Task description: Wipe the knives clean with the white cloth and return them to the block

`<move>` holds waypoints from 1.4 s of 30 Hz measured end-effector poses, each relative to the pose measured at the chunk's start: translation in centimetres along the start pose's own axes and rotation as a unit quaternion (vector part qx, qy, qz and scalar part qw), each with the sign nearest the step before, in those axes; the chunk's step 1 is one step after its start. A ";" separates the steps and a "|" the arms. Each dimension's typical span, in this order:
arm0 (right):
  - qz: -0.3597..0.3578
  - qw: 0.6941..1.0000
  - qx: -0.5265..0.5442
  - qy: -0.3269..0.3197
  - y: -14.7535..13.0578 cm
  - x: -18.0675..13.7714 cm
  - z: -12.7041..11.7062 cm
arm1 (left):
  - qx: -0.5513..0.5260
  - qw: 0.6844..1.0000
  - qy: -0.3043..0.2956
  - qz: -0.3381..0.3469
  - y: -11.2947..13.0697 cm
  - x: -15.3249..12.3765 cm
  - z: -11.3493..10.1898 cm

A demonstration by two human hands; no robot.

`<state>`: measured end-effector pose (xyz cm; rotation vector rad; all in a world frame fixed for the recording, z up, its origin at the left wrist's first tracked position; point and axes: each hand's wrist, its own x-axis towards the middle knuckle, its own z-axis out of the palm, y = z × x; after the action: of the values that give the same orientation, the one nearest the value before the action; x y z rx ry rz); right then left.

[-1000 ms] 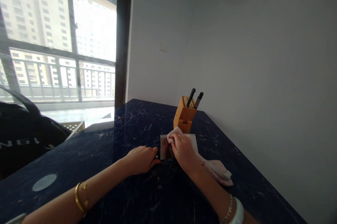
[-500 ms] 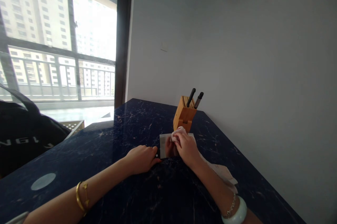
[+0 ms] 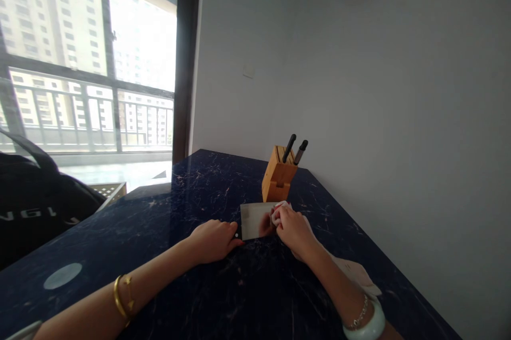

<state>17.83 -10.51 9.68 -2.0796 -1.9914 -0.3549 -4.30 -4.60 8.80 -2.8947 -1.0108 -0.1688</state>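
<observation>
A cleaver with a broad, shiny blade [image 3: 253,220] lies before me on the dark table, its edge side hard to make out. My left hand [image 3: 215,241] is closed around its black handle, of which only the end with a pale rivet shows. My right hand [image 3: 294,229] is closed on a pale cloth [image 3: 276,213], bunched under the fingers against the right part of the blade. The rest of the cloth trails behind my right forearm. Just beyond the blade stands a wooden knife block [image 3: 277,175] with two black-handled tools in it.
The dark blue marbled table [image 3: 223,180] runs to the grey wall [image 3: 379,90] at the back and right. A pale round patch [image 3: 63,276] lies at the left. Beyond the left edge sit a black bag [image 3: 43,196] and a large window.
My right hand has slid the cloth rightward and slightly toward me along the blade, uncovering more of its middle. My left hand keeps its hold on the handle.
</observation>
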 end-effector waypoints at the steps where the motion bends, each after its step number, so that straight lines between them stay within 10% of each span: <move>1: -0.030 0.999 0.012 -0.006 -0.6 -0.2 -0.1 | 0.002 1.000 0.005 0.001 0.0 0.0 0.1; 6: -0.142 0.988 0.056 0.007 -3.3 -0.8 0.1 | 0.011 1.000 0.014 0.004 -0.1 -0.1 0.2; 14: -0.017 1.000 -0.018 -0.007 -0.1 -0.1 0.2 | 0.004 1.000 -0.006 -0.005 0.0 0.0 -0.2; 23: -0.183 0.982 0.055 0.004 -3.8 -1.4 0.1 | 0.012 1.000 0.003 -0.014 0.2 -0.1 0.0; 33: 0.018 0.992 0.033 0.122 0.6 0.9 1.2 | 0.017 1.000 0.000 -0.005 0.2 -0.1 -0.1; 42: -0.129 0.977 0.113 0.123 -2.4 0.6 1.0 | 0.020 1.000 0.005 -0.006 0.3 -0.1 -0.1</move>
<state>15.48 -9.50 8.94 -1.5636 -2.0450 -0.3892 -4.20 -4.94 8.83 -2.8492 -1.0171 -0.1621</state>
